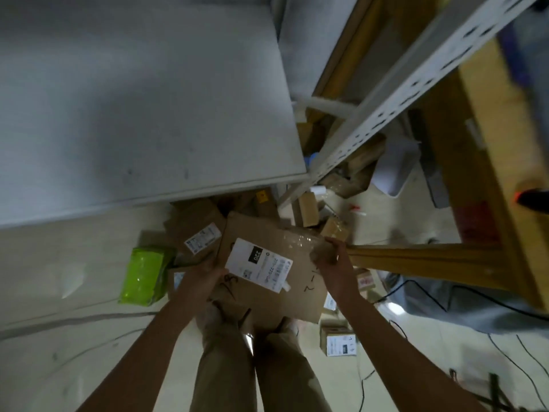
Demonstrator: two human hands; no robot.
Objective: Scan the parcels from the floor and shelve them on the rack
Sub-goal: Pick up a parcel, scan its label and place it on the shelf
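The left hand (208, 272) and right hand (329, 258) are gripping one flat cardboard parcel (267, 233), fingers curled round its edges, while many floor parcels (196, 230) are apparently awaiting the rack (386, 114).

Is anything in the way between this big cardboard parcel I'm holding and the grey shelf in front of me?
Nothing visible is. Your left hand and right hand grip the cardboard parcel short of the grey shelf's front edge, with open space between. The rack's perforated upright stands off to the right.
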